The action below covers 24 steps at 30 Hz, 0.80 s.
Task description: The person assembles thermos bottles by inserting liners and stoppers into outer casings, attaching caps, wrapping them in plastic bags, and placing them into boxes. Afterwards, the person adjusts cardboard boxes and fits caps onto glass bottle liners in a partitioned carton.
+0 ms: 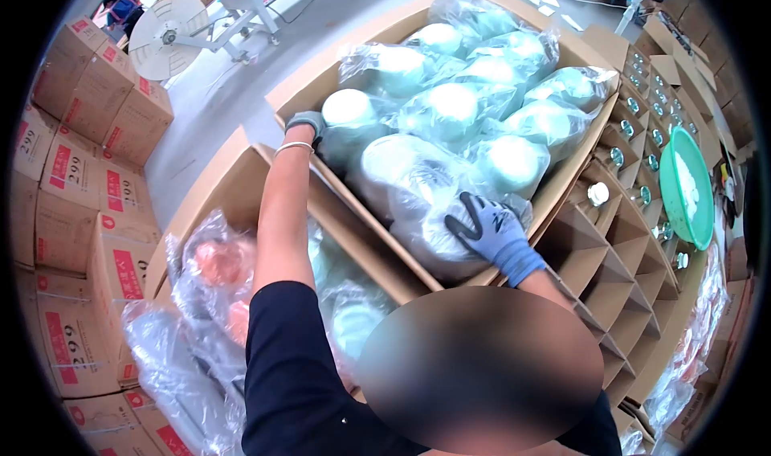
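A large cardboard box in the middle holds several pale-green, round-topped items in clear plastic bags. My left hand, in a grey glove, grips the box's near-left corner, its fingers partly hidden. My right hand, in a grey-blue glove, lies with fingers apart on a clear-bagged bundle at the box's near end. The bundle's contents are blurred by the plastic.
An open carton with bagged pink and green items stands at left. To the right, a divided carton holds several glass bottles, with a green basin over it. Stacked cartons line the far left; a white reel stands behind.
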Available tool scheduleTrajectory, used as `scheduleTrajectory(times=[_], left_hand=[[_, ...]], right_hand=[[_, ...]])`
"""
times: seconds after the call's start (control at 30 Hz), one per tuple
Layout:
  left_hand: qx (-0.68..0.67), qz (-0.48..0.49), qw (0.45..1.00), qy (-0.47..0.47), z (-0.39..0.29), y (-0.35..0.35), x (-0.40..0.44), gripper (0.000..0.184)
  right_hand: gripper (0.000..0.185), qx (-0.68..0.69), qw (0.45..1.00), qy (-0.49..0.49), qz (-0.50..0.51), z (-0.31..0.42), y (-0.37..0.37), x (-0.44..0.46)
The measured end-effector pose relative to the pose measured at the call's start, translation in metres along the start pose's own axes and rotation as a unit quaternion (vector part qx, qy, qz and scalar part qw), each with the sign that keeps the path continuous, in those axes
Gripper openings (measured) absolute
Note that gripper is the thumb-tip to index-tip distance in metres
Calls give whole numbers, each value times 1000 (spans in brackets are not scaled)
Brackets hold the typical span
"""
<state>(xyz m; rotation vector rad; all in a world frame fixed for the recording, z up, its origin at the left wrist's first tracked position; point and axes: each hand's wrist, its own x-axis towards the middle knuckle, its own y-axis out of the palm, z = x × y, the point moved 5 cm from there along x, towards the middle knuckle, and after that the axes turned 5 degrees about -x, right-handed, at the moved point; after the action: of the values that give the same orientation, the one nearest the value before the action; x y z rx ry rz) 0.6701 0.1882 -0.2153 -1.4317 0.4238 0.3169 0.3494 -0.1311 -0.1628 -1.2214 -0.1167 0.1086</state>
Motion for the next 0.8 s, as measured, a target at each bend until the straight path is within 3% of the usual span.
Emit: scheduleTrajectory(times=[0.03,0.07,0.13,0.23,0.27,0.33,0.37,0.47,0.5,0.6,0.67,0.73,0.77,0.8], left_hand=[[-11,23,999,-30,-2,4,2,40],[-59,-238,967,-66,58,68,121,40],[-126,-190,968,-107,34,64,114,41],[-209,-114,955,-177,8,34,24,42],[-139,-105,983,-62,-10,13,-8,43],[-1,-95,996,-2,-27,-8,-29,43],[-42,-107,993,8,-8,4,18,41],[-273,-145,950,36,-11,-68,-69,42],[-370,-226,898,70,-10,-90,-93,45],[-682,-186,642,297,-29,-142,-205,39],[-683,-213,579,390,-43,-156,-283,39],[-797,-146,432,395,-66,-143,-365,37],[-818,-127,382,412,-84,-132,-415,31],[-764,-51,362,531,-94,-107,-436,24]], right_hand=[[50,-3,998,-26,-49,7,-9,0],[48,-7,994,-53,-97,11,-19,0],[37,-3,979,-1,-202,11,-38,-3],[36,35,967,21,-252,8,-48,-10],[34,41,966,21,-254,2,-40,-10],[33,12,982,17,-190,4,-36,-9],[31,33,986,24,-160,2,-32,-9],[29,67,976,12,-209,-4,-29,-9],[29,75,973,13,-220,-4,-29,-7],[32,84,962,11,-258,-4,-33,-5],[42,107,956,8,-274,-2,-50,-15],[56,206,914,9,-349,-4,-69,-34],[71,375,861,10,-342,-16,-67,-37],[72,525,789,4,-319,-30,-63,-45]])
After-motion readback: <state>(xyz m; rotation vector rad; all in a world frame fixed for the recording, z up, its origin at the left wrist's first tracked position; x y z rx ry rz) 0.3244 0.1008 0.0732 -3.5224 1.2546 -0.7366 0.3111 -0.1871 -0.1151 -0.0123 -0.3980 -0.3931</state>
